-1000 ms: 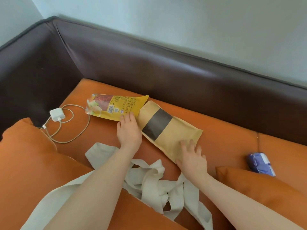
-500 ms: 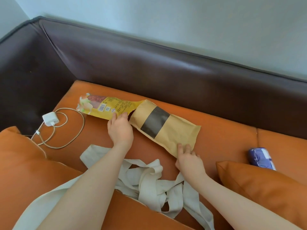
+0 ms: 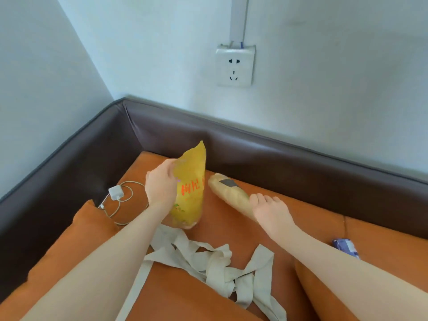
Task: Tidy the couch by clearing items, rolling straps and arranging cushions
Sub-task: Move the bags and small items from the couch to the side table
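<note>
Orange couch seat (image 3: 289, 218): clearing step. My left hand (image 3: 161, 188) grips yellow packet (image 3: 190, 188), lifted; right hand (image 3: 271, 210) clasps kraft pouch (image 3: 231, 194). Next: carry both off.

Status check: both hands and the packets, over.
Left hand grips yellow packet, lifted upright. Right hand grips tan pouch, low over seat. Cloth straps tangled in front; charger cable at left.
</note>
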